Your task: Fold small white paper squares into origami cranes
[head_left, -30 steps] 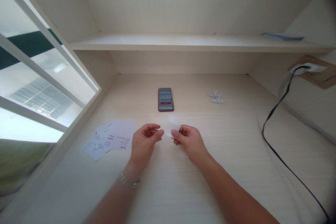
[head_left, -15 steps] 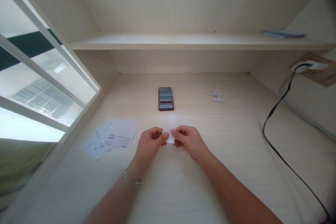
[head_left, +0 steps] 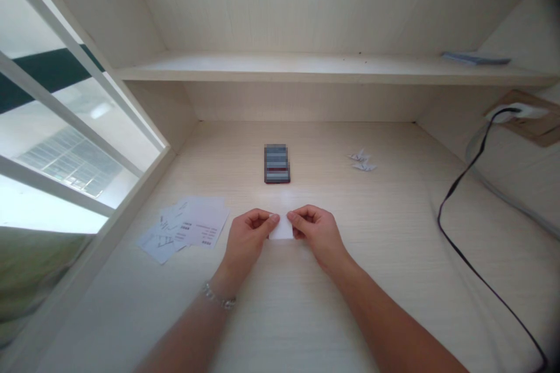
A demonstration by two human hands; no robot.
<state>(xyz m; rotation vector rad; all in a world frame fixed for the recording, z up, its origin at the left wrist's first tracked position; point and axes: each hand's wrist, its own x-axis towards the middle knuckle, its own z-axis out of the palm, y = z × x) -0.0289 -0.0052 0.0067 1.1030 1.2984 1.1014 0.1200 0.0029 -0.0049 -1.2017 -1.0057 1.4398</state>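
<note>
The left hand (head_left: 247, 233) and the right hand (head_left: 317, 232) are held close together above the desk, fingers curled inward, each pinching one side of a small white paper slip (head_left: 280, 228) between thumb and fingers. The slip lies flat and upright to the view, centred between the hands and low over the desktop; whether it touches the wood cannot be told. No writing shows on it. A thin metal bracelet (head_left: 219, 298) circles the left wrist. Just left of the left hand lies a loose, overlapping pile of printed paper cards (head_left: 205, 224), bearing small black text and barcode-like marks, too small to read. Ahead of the hands, well apart from them, a phone (head_left: 277, 164) lies flat on the desk, its surface pixelated so that no label can be made out. To the right of the phone are two small folded paper cranes (head_left: 363, 162), set side by side. All of these rest on a pale wood-grain desk (head_left: 385, 280). A black cable (head_left: 455, 227) curves across its right side and rises to a white plug (head_left: 516, 112) in a wall socket. Above, a shelf (head_left: 306, 68) carries a thin bluish booklet (head_left: 476, 59) at its right end, with no legible title. A window (head_left: 74, 145) runs along the left side.
</note>
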